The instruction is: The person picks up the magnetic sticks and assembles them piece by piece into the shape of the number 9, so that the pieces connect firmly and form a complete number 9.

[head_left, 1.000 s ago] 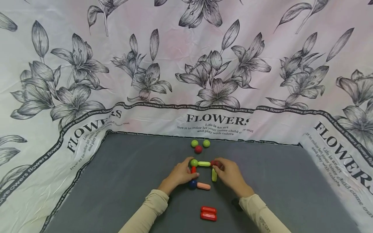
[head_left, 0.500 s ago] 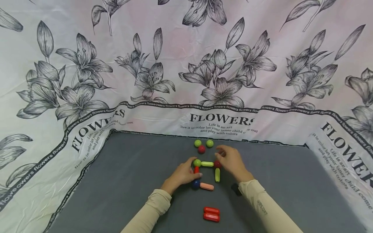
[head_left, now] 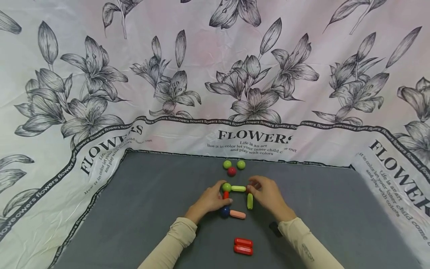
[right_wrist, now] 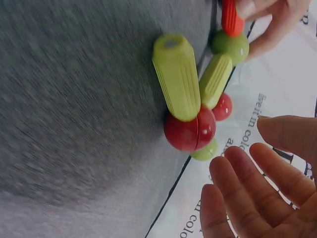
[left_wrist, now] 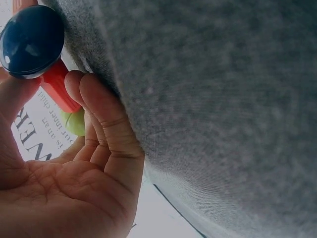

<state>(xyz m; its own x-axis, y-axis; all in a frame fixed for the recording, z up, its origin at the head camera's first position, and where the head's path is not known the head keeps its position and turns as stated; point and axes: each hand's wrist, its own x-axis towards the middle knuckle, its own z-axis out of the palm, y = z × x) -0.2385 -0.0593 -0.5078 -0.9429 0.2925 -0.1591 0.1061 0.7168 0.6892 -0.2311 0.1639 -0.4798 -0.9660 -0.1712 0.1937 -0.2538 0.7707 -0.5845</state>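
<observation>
My left hand (head_left: 209,200) pinches a short red stick (head_left: 226,195), its index finger reaching to the green ball (head_left: 227,187) at the stick's far end. A blue ball (head_left: 225,212) sits at the near end, joined to a salmon-pink stick (head_left: 237,214). From the green ball a yellow-green stick (head_left: 238,188) runs right to a red ball (right_wrist: 190,130), from which a second yellow-green stick (head_left: 250,201) points back toward me. Beside that red ball is my right hand (head_left: 268,192); in the right wrist view its fingers are spread and hold nothing.
Two loose green balls (head_left: 240,164) and a loose red ball (head_left: 231,171) lie beyond the joined pieces. Nearer me, two red sticks (head_left: 243,242) lie side by side on the grey tabletop (head_left: 161,179). A flower-printed cloth (head_left: 188,138) hangs around the back and sides.
My right hand let go of the red ball and lifted away beyond it, then came back down close beside it. My left hand keeps its pinch on the red stick.
</observation>
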